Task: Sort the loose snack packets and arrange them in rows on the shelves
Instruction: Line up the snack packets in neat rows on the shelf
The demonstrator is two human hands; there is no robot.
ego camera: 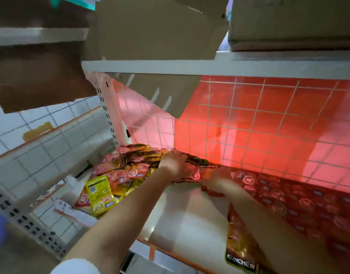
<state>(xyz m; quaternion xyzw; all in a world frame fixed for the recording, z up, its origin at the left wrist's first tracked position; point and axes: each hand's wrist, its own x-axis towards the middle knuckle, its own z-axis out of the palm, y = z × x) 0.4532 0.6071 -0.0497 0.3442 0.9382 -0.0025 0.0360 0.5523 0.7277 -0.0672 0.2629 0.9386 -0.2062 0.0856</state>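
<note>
Both arms reaching deep into the white metal shelf (182, 218), backed by a red grid-wire panel (259, 119).

Left hand (175, 162) at about 12 o'clock from the bare shelf patch, fingers curled over the top of a red-and-orange foil snack packet (197, 171) — gripping it at the edge of the loose heap.

Right hand (215, 182) just at 3 o'clock of the left, low on the same packet, fingers looking pinched on its bottom edge, though blur makes that hard to confirm.

Messy pile of red and orange packets (128, 167) at 10 o'clock, with a yellow-green pouch (100, 194) lying at its near end.

Neat row of red packets (288, 196) at 3 o'clock — one orange packet with dark lettering (241, 252) down at 5 o'clock.

Brown cardboard boxes (154, 30) on the shelf above.
</note>
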